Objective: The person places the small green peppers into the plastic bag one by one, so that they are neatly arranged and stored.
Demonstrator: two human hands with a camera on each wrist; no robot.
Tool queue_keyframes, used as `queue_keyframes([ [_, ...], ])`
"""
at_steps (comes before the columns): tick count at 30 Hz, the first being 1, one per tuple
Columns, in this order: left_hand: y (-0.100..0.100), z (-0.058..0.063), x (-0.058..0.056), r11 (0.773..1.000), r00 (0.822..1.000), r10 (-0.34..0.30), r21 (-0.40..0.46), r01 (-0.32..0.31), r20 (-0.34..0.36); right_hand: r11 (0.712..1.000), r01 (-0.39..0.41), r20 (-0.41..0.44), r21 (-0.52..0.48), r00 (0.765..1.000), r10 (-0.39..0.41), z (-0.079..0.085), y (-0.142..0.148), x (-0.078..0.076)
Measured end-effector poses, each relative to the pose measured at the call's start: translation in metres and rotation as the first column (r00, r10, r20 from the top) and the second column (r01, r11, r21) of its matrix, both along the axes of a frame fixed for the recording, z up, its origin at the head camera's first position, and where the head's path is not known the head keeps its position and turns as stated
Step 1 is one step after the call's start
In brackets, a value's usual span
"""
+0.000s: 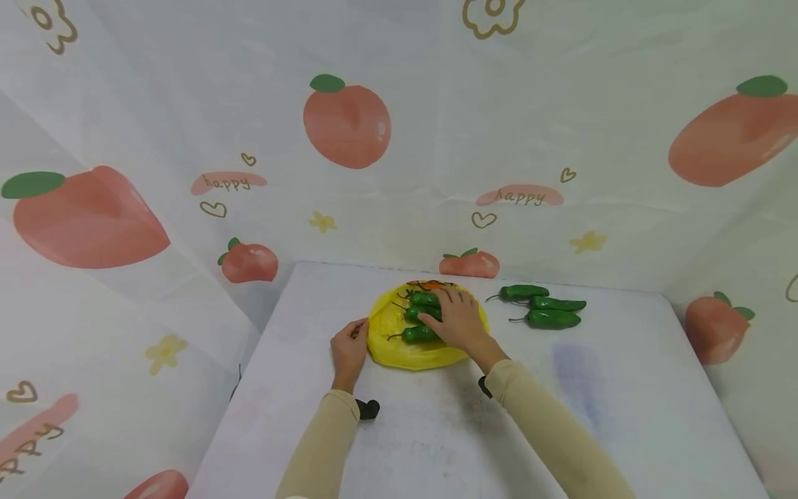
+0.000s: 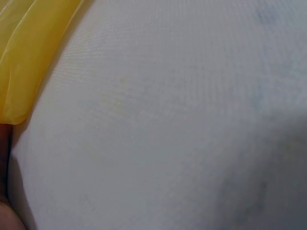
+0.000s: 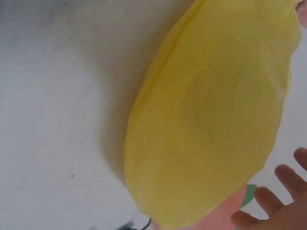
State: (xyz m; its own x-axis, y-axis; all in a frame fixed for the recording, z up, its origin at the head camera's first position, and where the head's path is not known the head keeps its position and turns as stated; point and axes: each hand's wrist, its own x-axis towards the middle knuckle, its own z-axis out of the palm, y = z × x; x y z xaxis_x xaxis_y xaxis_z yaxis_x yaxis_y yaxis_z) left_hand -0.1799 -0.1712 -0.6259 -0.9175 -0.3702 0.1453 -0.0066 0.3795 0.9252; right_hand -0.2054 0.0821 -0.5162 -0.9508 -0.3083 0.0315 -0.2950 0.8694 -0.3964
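Note:
A yellow plastic bag (image 1: 411,359) lies on the table with its mouth spread wide. Three green peppers (image 1: 419,335) with thin dark stems show inside, side by side. At the bag's left edge, my left hand (image 1: 349,350) pinches the rim between curled fingers and thumb. My right hand (image 1: 460,320) reaches over the bag's right side, its fingers extended over the right ends of the peppers and the thumb apart. In the right wrist view, those fingers (image 3: 290,182) are spread beside the bulging bag (image 3: 216,120).
Three more green peppers (image 1: 553,319) lie on the white table (image 1: 630,388) to the right of the bag. An orange and black patch (image 1: 430,284) shows at the bag's far edge. A white cloth (image 1: 411,229) printed with peaches hangs behind and at both sides.

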Motion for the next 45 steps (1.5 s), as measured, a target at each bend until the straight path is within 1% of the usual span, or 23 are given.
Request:
queue_keyframes([
  [6,0.000,0.001,0.002,1.000,1.000,-0.003,0.002,0.003,0.002,0.999,0.003,-0.014,0.037,1.000,-0.003,-0.002,0.007,0.002],
  [12,-0.001,0.001,0.001,1.000,1.000,-0.007,-0.003,0.007,0.005,0.996,0.027,-0.049,0.090,0.999,-0.022,0.004,0.011,0.004],
  [18,-0.001,0.001,0.000,1.000,1.000,-0.001,-0.008,0.001,0.005,0.991,0.028,-0.093,0.130,0.996,-0.016,0.008,0.018,0.007],
  [23,-0.001,0.001,0.001,1.000,1.000,0.001,-0.011,0.000,0.023,0.986,0.037,-0.119,0.160,0.993,-0.018,0.004,0.027,0.006],
  [25,-0.001,0.002,0.001,1.000,1.000,0.000,-0.012,0.000,0.027,0.984,0.039,-0.115,0.172,0.993,-0.019,0.001,0.031,0.005],
  [35,-0.001,0.003,0.000,1.000,1.000,-0.005,-0.014,0.005,0.027,0.988,0.046,-0.094,0.145,0.995,-0.033,-0.007,0.052,0.001],
  [41,0.000,0.004,0.001,1.000,1.000,-0.010,-0.008,0.010,0.025,0.987,0.053,-0.082,0.151,0.996,-0.041,-0.007,0.064,0.005],
  [45,0.000,0.004,0.001,1.000,1.000,-0.006,-0.011,0.007,0.019,0.988,0.050,-0.095,0.144,0.995,-0.036,-0.009,0.071,0.006],
])
